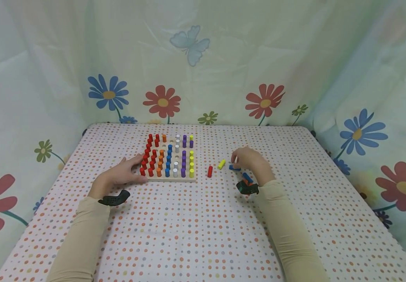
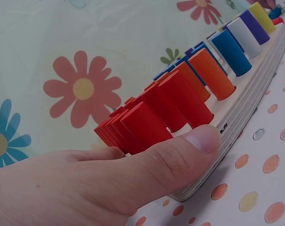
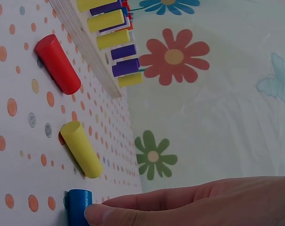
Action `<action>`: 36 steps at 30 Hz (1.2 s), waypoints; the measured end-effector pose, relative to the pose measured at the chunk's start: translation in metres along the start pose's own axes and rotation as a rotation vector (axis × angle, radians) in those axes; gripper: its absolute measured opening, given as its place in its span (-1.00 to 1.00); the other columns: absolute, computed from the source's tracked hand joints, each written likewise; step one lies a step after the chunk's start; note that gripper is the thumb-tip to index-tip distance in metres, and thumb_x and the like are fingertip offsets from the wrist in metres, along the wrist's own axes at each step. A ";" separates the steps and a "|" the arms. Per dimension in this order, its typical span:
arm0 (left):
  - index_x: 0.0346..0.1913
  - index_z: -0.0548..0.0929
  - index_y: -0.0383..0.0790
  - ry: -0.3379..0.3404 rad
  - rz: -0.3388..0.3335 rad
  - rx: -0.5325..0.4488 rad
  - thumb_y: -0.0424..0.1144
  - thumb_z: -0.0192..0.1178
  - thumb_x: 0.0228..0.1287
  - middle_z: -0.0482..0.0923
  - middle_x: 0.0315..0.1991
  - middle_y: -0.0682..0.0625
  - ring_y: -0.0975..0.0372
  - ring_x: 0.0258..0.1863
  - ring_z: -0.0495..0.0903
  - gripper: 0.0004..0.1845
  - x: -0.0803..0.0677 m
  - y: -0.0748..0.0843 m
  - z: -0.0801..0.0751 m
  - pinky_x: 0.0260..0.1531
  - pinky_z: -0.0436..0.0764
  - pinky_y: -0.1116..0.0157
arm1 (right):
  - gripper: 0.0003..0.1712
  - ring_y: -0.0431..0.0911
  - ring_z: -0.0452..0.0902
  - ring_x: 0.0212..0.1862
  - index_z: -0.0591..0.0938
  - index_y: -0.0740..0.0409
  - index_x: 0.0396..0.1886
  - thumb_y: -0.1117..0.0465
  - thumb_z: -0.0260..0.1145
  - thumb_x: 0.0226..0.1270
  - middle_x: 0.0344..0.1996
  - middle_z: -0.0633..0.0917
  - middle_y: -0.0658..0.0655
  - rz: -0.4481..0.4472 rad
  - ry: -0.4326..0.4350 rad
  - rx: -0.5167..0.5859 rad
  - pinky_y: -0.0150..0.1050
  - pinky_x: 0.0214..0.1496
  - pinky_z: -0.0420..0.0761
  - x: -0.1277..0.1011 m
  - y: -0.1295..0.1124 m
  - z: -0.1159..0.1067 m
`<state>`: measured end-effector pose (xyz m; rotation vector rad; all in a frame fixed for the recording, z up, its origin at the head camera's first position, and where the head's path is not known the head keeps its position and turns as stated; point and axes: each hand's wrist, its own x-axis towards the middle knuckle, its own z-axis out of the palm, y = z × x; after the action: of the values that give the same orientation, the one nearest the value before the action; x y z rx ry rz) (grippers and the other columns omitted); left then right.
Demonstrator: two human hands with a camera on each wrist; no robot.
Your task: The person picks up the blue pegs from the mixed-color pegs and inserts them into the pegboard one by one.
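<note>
Now the left hand (image 1: 123,172) rests against the left edge of the pegboard (image 1: 169,178), fingers fairly straight and thumb (image 2: 194,146) pressed flat on the board's near corner beside the red pegs (image 2: 156,117); it grips nothing. Right of the board, the right hand (image 1: 249,158) curls down over a blue peg (image 1: 234,167) lying on the dotted cloth (image 1: 203,235), a fingertip (image 3: 97,214) touching the peg's end; whether the fingers actually pinch it cannot be told. Between that blue peg and the board lie a yellow peg (image 1: 221,164) and, nearer the board, a red peg (image 1: 210,171), both loose on the cloth. Another blue peg (image 1: 247,177) lies by the right wrist.
</note>
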<state>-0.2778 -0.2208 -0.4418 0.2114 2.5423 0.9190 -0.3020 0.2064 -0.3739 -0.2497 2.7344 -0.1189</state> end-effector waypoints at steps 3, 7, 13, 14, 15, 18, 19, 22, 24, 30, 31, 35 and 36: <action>0.53 -0.11 0.03 -0.003 -0.014 -0.010 0.42 0.38 -0.32 -0.28 0.56 -0.01 -0.10 0.48 -0.59 0.34 -0.001 0.000 -0.001 0.35 -0.48 -0.28 | -0.82 -0.07 0.53 -0.26 0.63 0.06 -0.14 0.17 0.31 0.28 -0.21 0.65 0.10 0.003 0.001 -0.005 -0.21 -0.26 0.54 0.001 0.000 0.001; 0.53 -0.12 0.05 -0.006 -0.020 -0.015 0.42 0.38 -0.32 -0.30 0.56 -0.01 -0.10 0.47 -0.60 0.35 -0.001 0.000 -0.001 0.33 -0.48 -0.29 | -0.82 -0.07 0.53 -0.25 0.64 0.05 -0.14 0.18 0.31 0.28 -0.21 0.64 0.10 0.023 0.008 0.000 -0.23 -0.25 0.53 0.002 0.000 0.004; 0.53 -0.11 0.01 -0.004 -0.008 0.000 0.41 0.38 -0.29 -0.28 0.56 -0.03 -0.07 0.49 -0.57 0.33 -0.001 0.000 -0.001 0.37 -0.48 -0.24 | -0.82 -0.06 0.53 -0.23 0.65 0.06 -0.13 0.21 0.31 0.27 -0.20 0.64 0.11 0.030 0.003 0.014 -0.21 -0.21 0.55 0.002 0.001 0.006; 0.53 -0.11 0.02 -0.005 -0.009 0.000 0.41 0.38 -0.29 -0.28 0.56 -0.02 -0.07 0.49 -0.57 0.33 -0.001 0.000 -0.001 0.37 -0.48 -0.23 | -0.82 -0.06 0.54 -0.23 0.65 0.07 -0.14 0.21 0.31 0.27 -0.21 0.64 0.11 0.029 0.003 0.014 -0.21 -0.21 0.55 0.002 0.001 0.006; 0.53 -0.11 0.01 -0.005 -0.007 0.002 0.42 0.37 -0.29 -0.28 0.56 -0.02 -0.07 0.49 -0.57 0.33 -0.001 0.000 -0.001 0.37 -0.48 -0.24 | -0.82 -0.06 0.54 -0.24 0.65 0.07 -0.14 0.21 0.32 0.26 -0.21 0.65 0.11 0.025 0.001 0.012 -0.21 -0.21 0.55 0.002 0.001 0.006; 0.53 -0.11 0.01 -0.005 0.000 0.007 0.42 0.37 -0.28 -0.27 0.56 -0.02 -0.07 0.49 -0.57 0.33 -0.001 0.000 -0.002 0.37 -0.48 -0.24 | -0.82 -0.06 0.54 -0.25 0.65 0.07 -0.15 0.20 0.34 0.24 -0.22 0.65 0.11 0.026 -0.006 0.007 -0.19 -0.22 0.56 0.002 0.001 0.006; 0.53 -0.11 0.02 -0.005 -0.001 0.006 0.42 0.37 -0.28 -0.27 0.56 -0.01 -0.07 0.49 -0.58 0.33 -0.001 0.001 -0.002 0.36 -0.47 -0.25 | -0.81 -0.06 0.54 -0.24 0.65 0.07 -0.14 0.19 0.34 0.24 -0.22 0.65 0.11 0.027 -0.010 0.006 -0.18 -0.21 0.56 0.002 0.001 0.006; 0.53 -0.11 0.01 -0.009 0.005 0.005 0.41 0.37 -0.27 -0.28 0.56 -0.03 -0.08 0.48 -0.58 0.32 -0.001 0.000 -0.002 0.36 -0.48 -0.26 | -0.80 -0.06 0.55 -0.24 0.66 0.07 -0.14 0.19 0.36 0.23 -0.21 0.66 0.11 0.027 -0.016 -0.002 -0.18 -0.21 0.56 0.003 0.000 0.007; 0.53 -0.11 0.01 -0.008 0.003 0.004 0.42 0.37 -0.28 -0.28 0.56 -0.02 -0.08 0.48 -0.58 0.32 -0.001 0.000 -0.001 0.36 -0.47 -0.25 | -0.79 -0.06 0.56 -0.25 0.66 0.06 -0.14 0.19 0.36 0.22 -0.21 0.66 0.10 0.030 -0.014 -0.004 -0.19 -0.22 0.56 0.002 -0.002 0.007; 0.53 -0.10 -0.01 -0.001 -0.003 0.013 0.40 0.37 -0.26 -0.27 0.55 -0.06 -0.07 0.49 -0.55 0.31 -0.001 0.000 0.000 0.39 -0.48 -0.21 | -0.79 -0.09 0.54 -0.32 0.67 0.07 -0.16 0.18 0.38 0.21 -0.28 0.67 0.07 0.020 -0.001 -0.018 -0.25 -0.33 0.54 0.002 -0.006 0.010; 0.53 -0.10 -0.02 -0.001 -0.001 0.014 0.39 0.38 -0.25 -0.28 0.55 -0.07 -0.08 0.49 -0.55 0.31 -0.001 0.000 0.000 0.38 -0.48 -0.21 | -0.79 -0.10 0.54 -0.32 0.67 0.07 -0.16 0.18 0.38 0.20 -0.28 0.67 0.06 0.017 0.002 -0.022 -0.25 -0.33 0.53 0.002 -0.007 0.011; 0.53 -0.10 -0.02 0.004 0.013 0.032 0.39 0.37 -0.23 -0.27 0.55 -0.07 -0.07 0.50 -0.52 0.30 -0.001 -0.001 -0.001 0.39 -0.48 -0.20 | -0.78 -0.10 0.52 -0.31 0.66 0.06 -0.16 0.17 0.40 0.18 -0.29 0.66 0.05 0.028 0.012 -0.054 -0.24 -0.31 0.53 0.001 -0.010 0.013; 0.53 -0.11 -0.03 0.005 0.021 0.038 0.39 0.37 -0.23 -0.27 0.55 -0.08 -0.07 0.50 -0.50 0.30 -0.001 -0.001 -0.001 0.39 -0.49 -0.19 | -0.77 -0.09 0.52 -0.31 0.66 0.06 -0.16 0.16 0.40 0.18 -0.29 0.66 0.05 0.031 0.014 -0.062 -0.24 -0.30 0.53 0.001 -0.010 0.013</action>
<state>-0.2777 -0.2225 -0.4417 0.2479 2.5688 0.8808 -0.2968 0.1957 -0.3851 -0.2248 2.7571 -0.0281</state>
